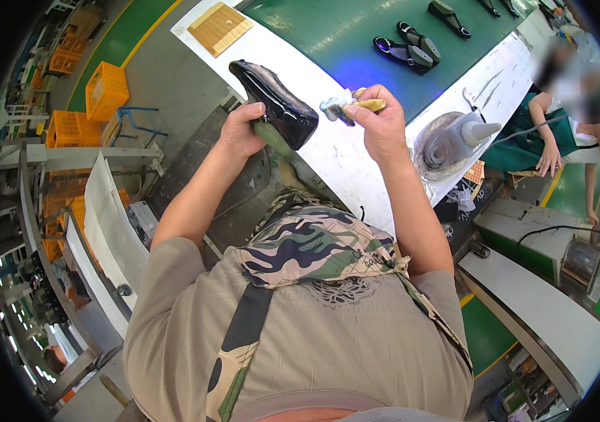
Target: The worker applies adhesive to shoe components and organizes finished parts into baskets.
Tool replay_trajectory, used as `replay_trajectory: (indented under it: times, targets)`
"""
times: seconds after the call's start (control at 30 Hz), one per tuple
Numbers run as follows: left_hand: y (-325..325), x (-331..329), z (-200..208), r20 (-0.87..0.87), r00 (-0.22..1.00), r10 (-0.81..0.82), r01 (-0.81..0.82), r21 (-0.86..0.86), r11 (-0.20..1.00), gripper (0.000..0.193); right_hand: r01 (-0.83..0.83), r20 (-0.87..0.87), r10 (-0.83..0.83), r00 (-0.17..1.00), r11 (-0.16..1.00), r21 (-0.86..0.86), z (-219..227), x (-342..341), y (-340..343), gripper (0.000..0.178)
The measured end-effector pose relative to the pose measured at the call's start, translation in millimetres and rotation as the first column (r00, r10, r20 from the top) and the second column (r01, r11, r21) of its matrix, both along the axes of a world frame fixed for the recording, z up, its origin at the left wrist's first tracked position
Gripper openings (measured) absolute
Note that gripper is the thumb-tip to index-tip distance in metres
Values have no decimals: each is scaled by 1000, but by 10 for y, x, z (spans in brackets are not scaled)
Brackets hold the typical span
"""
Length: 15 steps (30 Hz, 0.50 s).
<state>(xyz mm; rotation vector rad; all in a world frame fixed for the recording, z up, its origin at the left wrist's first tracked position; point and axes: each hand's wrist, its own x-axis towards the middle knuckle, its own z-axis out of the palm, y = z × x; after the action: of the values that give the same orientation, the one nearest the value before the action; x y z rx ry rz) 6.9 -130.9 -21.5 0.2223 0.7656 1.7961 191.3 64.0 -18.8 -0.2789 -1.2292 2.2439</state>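
Note:
My left hand (245, 131) is closed around a glossy black shoe (275, 95), gripping the green piece that sticks out of it. The shoe is tilted, and part of its brownish underside shows. To the right of it, my right hand (382, 121) pinches a small brush-like tool (370, 105) with a yellowish handle. White and bluish stuff covers the tool's working end, so I cannot make out its exact kind. That end is a little apart from the shoe, above the white tabletop (328, 165).
A grey squeeze bottle (465, 132) with a pointed nozzle stands right of my right hand. Beyond lies a green conveyor belt (307, 28) with several black sandals (409, 53). A brown board (220, 29) rests far left; orange crates (106, 91) stand left. A co-worker's hand (549, 160) is at right.

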Motion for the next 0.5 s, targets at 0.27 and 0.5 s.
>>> replay_trajectory:
  times: [0.27, 0.5]
  targets:
    - [-178, -252, 118, -251, 944, 212, -203, 63, 977, 46, 46, 90, -41, 995, 998, -45, 74, -444, -323, 20]
    - [-561, -644, 206, -787, 508, 350, -534, 31, 845, 62, 66, 245, -50, 968, 996, -61, 76, -1025, -621, 17]
